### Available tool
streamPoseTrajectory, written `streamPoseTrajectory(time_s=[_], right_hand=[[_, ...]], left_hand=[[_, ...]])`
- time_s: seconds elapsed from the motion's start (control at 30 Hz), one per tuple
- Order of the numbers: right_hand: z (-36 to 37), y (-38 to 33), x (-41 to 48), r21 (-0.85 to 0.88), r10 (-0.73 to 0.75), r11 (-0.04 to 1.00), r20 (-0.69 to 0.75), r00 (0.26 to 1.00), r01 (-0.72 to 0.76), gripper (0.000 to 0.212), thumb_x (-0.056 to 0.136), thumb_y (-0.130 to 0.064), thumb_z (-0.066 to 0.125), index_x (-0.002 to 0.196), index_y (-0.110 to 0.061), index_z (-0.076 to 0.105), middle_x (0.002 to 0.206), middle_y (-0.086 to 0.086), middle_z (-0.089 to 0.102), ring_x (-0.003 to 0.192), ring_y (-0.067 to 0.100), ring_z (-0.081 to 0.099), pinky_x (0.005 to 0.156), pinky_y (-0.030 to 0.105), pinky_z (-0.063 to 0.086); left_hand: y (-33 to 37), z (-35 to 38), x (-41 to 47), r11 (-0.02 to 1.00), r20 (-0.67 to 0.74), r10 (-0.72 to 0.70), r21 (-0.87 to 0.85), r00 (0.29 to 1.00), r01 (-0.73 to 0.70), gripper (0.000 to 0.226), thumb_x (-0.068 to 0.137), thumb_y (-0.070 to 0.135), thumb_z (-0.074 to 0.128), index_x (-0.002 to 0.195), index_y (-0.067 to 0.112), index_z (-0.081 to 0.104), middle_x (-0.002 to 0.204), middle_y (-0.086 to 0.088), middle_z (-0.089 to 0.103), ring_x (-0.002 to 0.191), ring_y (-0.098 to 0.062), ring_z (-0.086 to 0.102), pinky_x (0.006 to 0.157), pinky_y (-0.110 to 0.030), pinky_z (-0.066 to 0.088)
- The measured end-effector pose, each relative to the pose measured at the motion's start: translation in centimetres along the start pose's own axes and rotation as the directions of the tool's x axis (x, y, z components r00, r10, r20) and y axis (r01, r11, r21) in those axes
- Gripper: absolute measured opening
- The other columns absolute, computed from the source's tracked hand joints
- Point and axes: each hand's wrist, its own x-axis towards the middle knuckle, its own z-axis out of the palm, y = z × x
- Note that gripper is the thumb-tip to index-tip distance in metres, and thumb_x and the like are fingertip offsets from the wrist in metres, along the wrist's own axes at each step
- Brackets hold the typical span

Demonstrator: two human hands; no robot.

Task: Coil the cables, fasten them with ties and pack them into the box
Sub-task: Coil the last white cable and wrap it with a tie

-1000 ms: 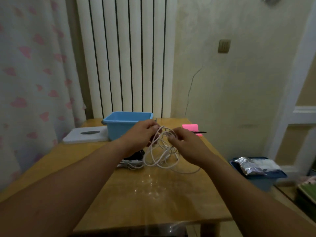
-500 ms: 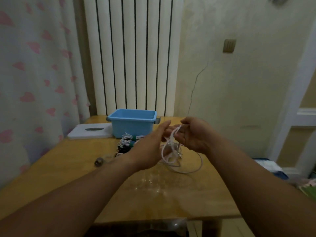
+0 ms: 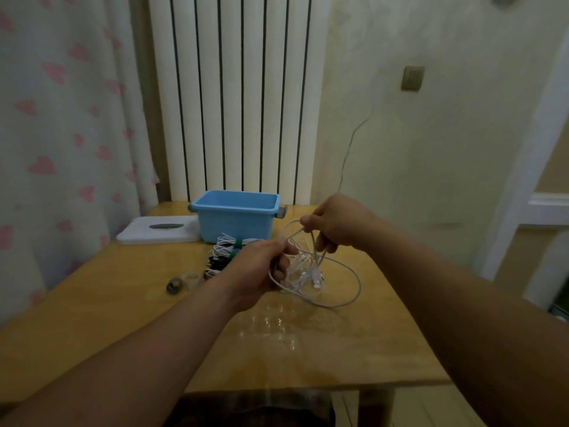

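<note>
A loose white cable (image 3: pixel 335 282) hangs in tangled loops between my hands and trails onto the wooden table (image 3: pixel 308 349). My left hand (image 3: pixel 258 269) grips part of it near the table's middle. Higher and to the right, my right hand (image 3: pixel 332 223) pinches a raised loop of the same cable. Behind my left hand lies a pile of coiled cables (image 3: pixel 226 251), white and black, with green ties. The blue plastic box (image 3: pixel 235 215) stands open at the back of the table.
A white flat lid (image 3: pixel 160 231) lies left of the box. A small dark ring (image 3: pixel 175 285) and a pale loop (image 3: pixel 191 277) sit on the table at the left. A radiator and a heart-patterned curtain stand behind.
My left hand has closed on the cable; half a second ago its fingers were straight. My right hand has lifted its loop up and to the right. The view has tilted up slightly.
</note>
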Motion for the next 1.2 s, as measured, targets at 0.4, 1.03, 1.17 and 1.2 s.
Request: streamPoseTrajectory(time_s=[0.4, 1.03, 1.17, 1.2], right_hand=[[-2.3, 2.2, -0.3, -0.242, -0.188, 0.955, -0.04, 0.981, 0.173, 0.034, 0.103, -0.051, 0.06, 0.09, -0.025, 0.077, 0.085, -0.004, 0.073, 0.082, 0.017, 0.069, 0.068, 0.029, 0.049], [1.7, 0.2, -1.5, 0.22, -0.267, 0.889, -0.463, 0.845, 0.401, 0.036, 0.109, -0.049, 0.047, 0.129, -0.021, 0.06, 0.106, -0.007, 0.065, 0.095, 0.006, 0.063, 0.068, 0.015, 0.044], [4.1, -1.7, -2.3, 0.318, -0.387, 0.845, -0.192, 0.902, 0.43, 0.038, 0.106, -0.048, 0.055, 0.133, -0.021, 0.058, 0.11, -0.007, 0.07, 0.096, 0.002, 0.069, 0.078, 0.017, 0.054], [4.5, -1.8, -2.3, 0.341, -0.401, 0.836, -0.155, 0.903, 0.43, 0.03, 0.108, -0.041, 0.055, 0.129, -0.021, 0.061, 0.102, -0.006, 0.072, 0.088, 0.002, 0.071, 0.075, 0.017, 0.054]], left_hand=[[0.4, -1.6, 1.4, 0.969, -0.468, 0.055, -0.189, 0.882, -0.16, 0.02, 0.111, 0.016, 0.051, 0.109, 0.007, 0.069, 0.104, -0.02, 0.075, 0.101, -0.033, 0.072, 0.101, -0.055, 0.057], [8.0, -0.8, -1.0, 0.873, -0.229, 0.432, -0.137, 0.872, -0.469, 0.018, 0.113, 0.013, 0.048, 0.123, 0.006, 0.061, 0.092, -0.011, 0.079, 0.097, -0.03, 0.079, 0.089, -0.041, 0.065], [8.3, 0.1, -1.0, 0.881, -0.236, 0.452, -0.028, 0.86, -0.471, 0.015, 0.11, 0.017, 0.055, 0.119, 0.009, 0.066, 0.104, -0.009, 0.081, 0.102, -0.024, 0.077, 0.091, -0.036, 0.064], [8.2, 0.2, -1.0, 0.889, -0.246, 0.439, -0.018, 0.864, -0.457, 0.016, 0.11, 0.018, 0.056, 0.118, 0.009, 0.066, 0.107, -0.01, 0.081, 0.103, -0.025, 0.078, 0.09, -0.038, 0.065]])
